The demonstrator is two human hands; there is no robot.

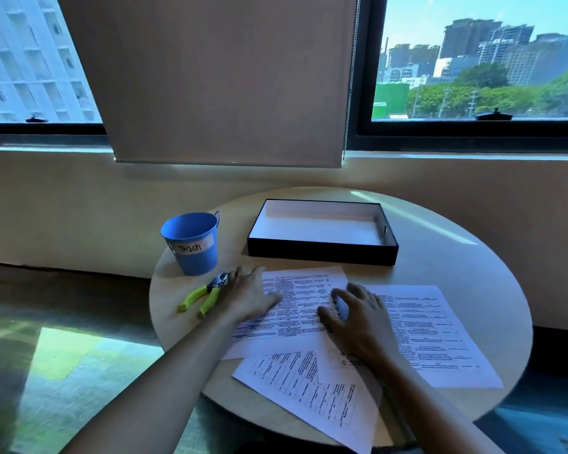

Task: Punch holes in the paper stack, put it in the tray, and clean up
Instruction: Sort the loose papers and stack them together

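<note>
1. Fingers (pixel 345 294) of the right hand (pixel 363 322) are spread and curled lightly, tips hovering at or on the top sheet, gripping nothing. The left hand (pixel 248 294) lies flat and open on the same sheet's left edge, also holding nothing.

2. The white printed paper sheets (pixel 304 306) are not a stack yet: three are visible, fanned across the near half of the round pale wooden worktop (pixel 440 257). One lies under both hands, one sits to the right, and one is angled below, with its corner hanging past the near rim.

3. Just beside the left hand lies the metal hole punch with lime-green handles (pixel 204 294), untouched, jaws pointing toward the sheets.

4. Behind the punch stands the small blue metal bucket labelled "Trash" (pixel 191 242). To its right is the black rectangular tray with a white inside (pixel 322 250), which has nothing in it.

5. Progress, as I read it: very early. No holes show in any sheet, the tray is unfilled, and there are no scraps to clear. Gathering and squaring the sheets looks like the step in hand. Punching, traying and cleanup all remain.

6. Room to move: the middle strip between sheets and tray is open, so sliding pages together is easy. Watch the overhanging corner at the near rim. The bucket also sits close to the worktop's left edge.
</note>
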